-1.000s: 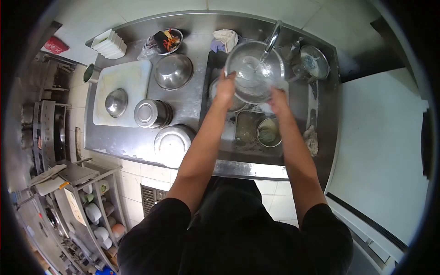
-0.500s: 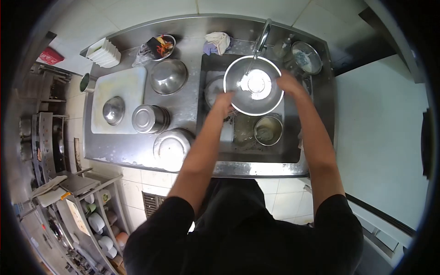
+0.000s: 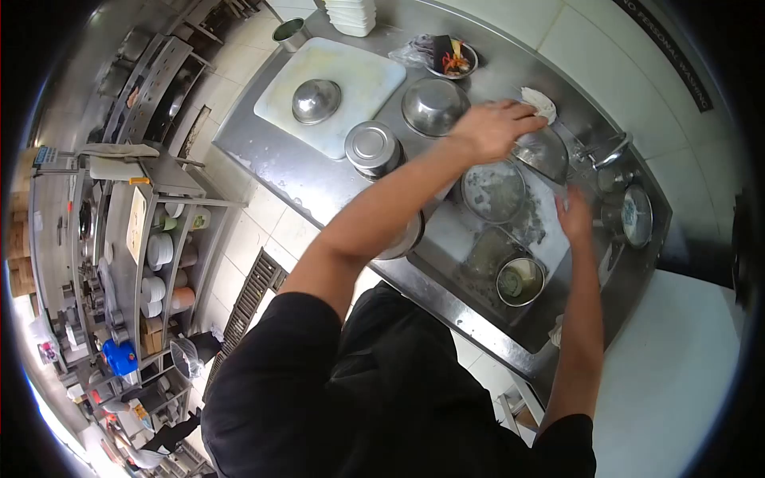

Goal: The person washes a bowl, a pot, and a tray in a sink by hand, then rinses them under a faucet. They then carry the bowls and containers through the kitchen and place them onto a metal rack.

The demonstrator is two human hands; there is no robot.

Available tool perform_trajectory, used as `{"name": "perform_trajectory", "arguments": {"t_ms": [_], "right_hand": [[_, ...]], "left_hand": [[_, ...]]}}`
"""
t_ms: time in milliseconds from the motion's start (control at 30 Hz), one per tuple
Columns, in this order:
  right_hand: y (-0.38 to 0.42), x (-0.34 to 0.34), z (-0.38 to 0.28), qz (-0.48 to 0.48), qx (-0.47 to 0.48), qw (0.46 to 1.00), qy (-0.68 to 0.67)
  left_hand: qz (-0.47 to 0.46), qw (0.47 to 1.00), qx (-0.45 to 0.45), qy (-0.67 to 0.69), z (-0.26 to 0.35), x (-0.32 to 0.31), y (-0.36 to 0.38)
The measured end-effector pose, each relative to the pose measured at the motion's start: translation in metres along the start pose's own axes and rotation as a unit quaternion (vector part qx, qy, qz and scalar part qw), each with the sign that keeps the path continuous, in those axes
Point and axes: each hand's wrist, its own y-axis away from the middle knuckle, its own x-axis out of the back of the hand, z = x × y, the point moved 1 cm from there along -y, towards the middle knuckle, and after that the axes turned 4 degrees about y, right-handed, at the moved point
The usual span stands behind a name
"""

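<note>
A large shiny metal bowl (image 3: 543,156) is tilted on its side over the back of the sink, close to the faucet (image 3: 612,151). My left hand (image 3: 500,130) grips its upper rim, the fingers stretched over the edge beside a white cloth (image 3: 540,104). At the lower rim is my right hand (image 3: 575,213), slightly blurred, its fingers closed on the edge. Below the bowl, a round metal vessel (image 3: 493,191) with foamy water sits in the sink (image 3: 522,338). Nearer to me in the basin stands a small metal pot (image 3: 521,281) with cloudy liquid.
Upturned metal bowls (image 3: 435,106) and a lidded metal container (image 3: 373,148) stand left of the sink. A white cutting board (image 3: 362,72) carries a smaller bowl (image 3: 316,101). Behind are a bowl of scraps (image 3: 454,58) and white stacked containers (image 3: 351,16). Shelving (image 3: 171,239) stands far left.
My view has turned left, so the counter appears rotated. The large bowl has gone from facing up to tilted on its side. My left hand has moved to its upper rim.
</note>
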Motion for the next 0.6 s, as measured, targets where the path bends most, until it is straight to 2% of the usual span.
{"name": "perform_trajectory", "arguments": {"t_ms": [67, 133, 167, 233, 267, 300, 367, 467, 600], "right_hand": [[0.04, -0.01, 0.011, -0.051, 0.009, 0.999, -0.016], [0.077, -0.034, 0.031, -0.062, -0.022, 0.996, -0.066], [0.091, -0.038, 0.031, -0.076, -0.058, 0.991, -0.089], [0.115, -0.046, 0.028, -0.097, -0.134, 0.976, -0.138], [0.124, -0.056, 0.031, -0.091, -0.133, 0.978, -0.132], [0.128, -0.061, 0.029, -0.085, -0.137, 0.976, -0.145], [0.136, -0.068, 0.026, -0.073, -0.149, 0.972, -0.168], [0.139, -0.063, 0.018, -0.056, -0.157, 0.965, -0.204], [0.146, -0.058, 0.031, -0.025, -0.184, 0.955, -0.232]], "left_hand": [[0.071, 0.997, -0.016, -0.035, -0.019, 0.055, 0.03], [0.139, 0.986, 0.082, -0.032, -0.052, 0.094, 0.062], [0.256, 0.963, 0.084, -0.015, -0.074, 0.107, 0.075], [0.383, 0.899, 0.189, 0.093, -0.143, 0.109, 0.106], [0.361, 0.852, 0.35, 0.148, -0.171, 0.112, 0.12], [0.325, 0.779, 0.5, 0.195, -0.193, 0.113, 0.133], [0.369, 0.635, 0.536, 0.416, -0.227, 0.092, 0.151], [0.299, 0.541, 0.589, 0.521, -0.288, 0.052, 0.187], [0.313, 0.533, 0.575, 0.536, -0.279, 0.041, 0.189]]}}
